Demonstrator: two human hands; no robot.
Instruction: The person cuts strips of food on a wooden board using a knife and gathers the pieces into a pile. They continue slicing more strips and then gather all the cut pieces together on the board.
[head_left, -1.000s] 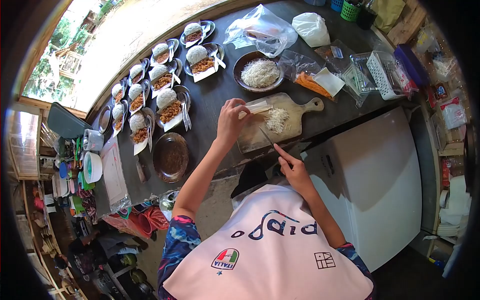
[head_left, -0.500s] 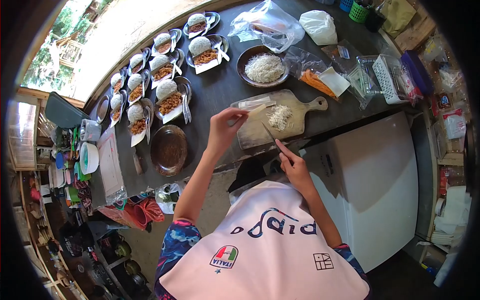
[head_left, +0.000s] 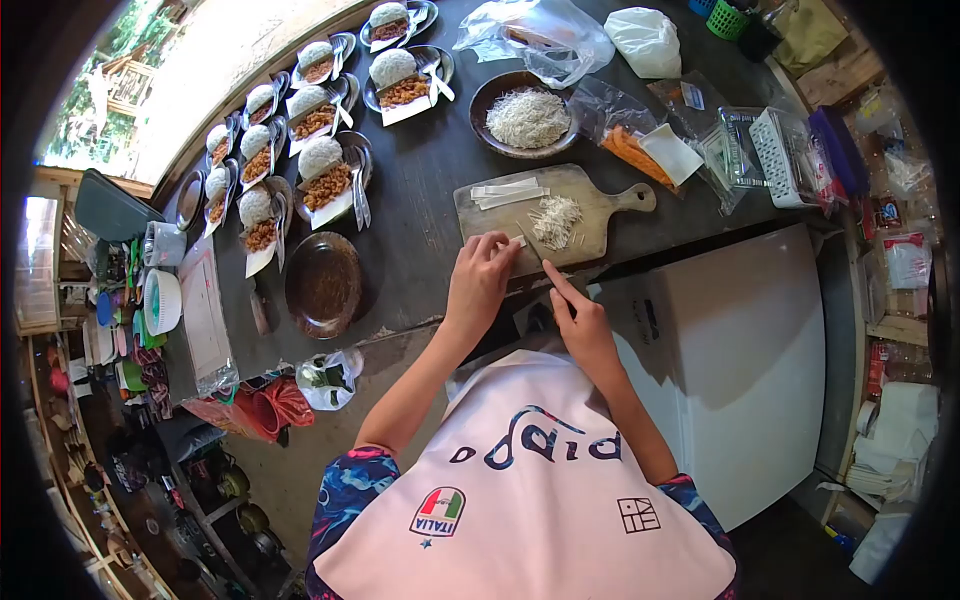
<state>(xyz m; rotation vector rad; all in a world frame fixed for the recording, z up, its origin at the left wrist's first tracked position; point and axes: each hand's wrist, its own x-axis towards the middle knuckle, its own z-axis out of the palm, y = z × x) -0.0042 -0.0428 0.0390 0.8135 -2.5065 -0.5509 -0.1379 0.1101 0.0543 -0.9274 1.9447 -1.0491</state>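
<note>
My left hand (head_left: 484,278) is on the lower left of the wooden cutting board (head_left: 590,190), its fingers pressed on a pale strip (head_left: 519,241). My right hand (head_left: 580,318) grips a knife (head_left: 529,243), its blade over the board beside that strip. A small heap of thin pale shreds (head_left: 556,221) sits just right of the blade. Several flat pale strips (head_left: 508,192) lie along the board's upper left. Behind the board stands a brown bowl (head_left: 484,108) of white shreds (head_left: 528,118).
Several plates with rice (head_left: 320,155), brown food and cutlery stand at the left. An empty brown plate (head_left: 323,285) is near the front edge. Plastic bags (head_left: 643,42), orange strips (head_left: 640,156) and a white basket (head_left: 779,160) lie behind and right. A white appliance (head_left: 740,350) stands below.
My left hand has come down from above the board's left side to its lower edge with a strip. The knife has moved slightly left, next to the strip.
</note>
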